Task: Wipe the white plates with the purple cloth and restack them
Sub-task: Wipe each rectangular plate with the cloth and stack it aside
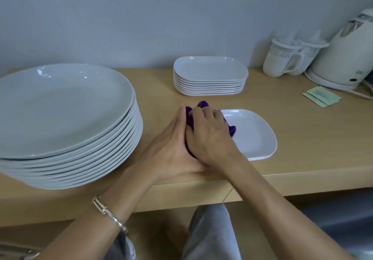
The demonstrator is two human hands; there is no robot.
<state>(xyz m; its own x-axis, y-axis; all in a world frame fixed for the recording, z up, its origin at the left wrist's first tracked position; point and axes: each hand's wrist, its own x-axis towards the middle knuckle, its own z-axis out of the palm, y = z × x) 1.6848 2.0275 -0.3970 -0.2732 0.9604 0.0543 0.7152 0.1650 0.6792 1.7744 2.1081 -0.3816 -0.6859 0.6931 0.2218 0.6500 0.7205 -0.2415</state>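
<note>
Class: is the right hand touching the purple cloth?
Touching. The head view shows the right hand pressed on the cloth, which bulges out around its fingers.

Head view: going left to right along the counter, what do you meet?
Stack of round white plates → left hand → right hand on the purple cloth → single rectangular white plate → two white mugs → green sachets → white electric kettle. The rectangular plate stack behind overlaps, so it is omitted.

The big plate stack (60,118) blocked the left. Bare desk (312,134) lay open on the right, before the kettle (343,58).
</note>
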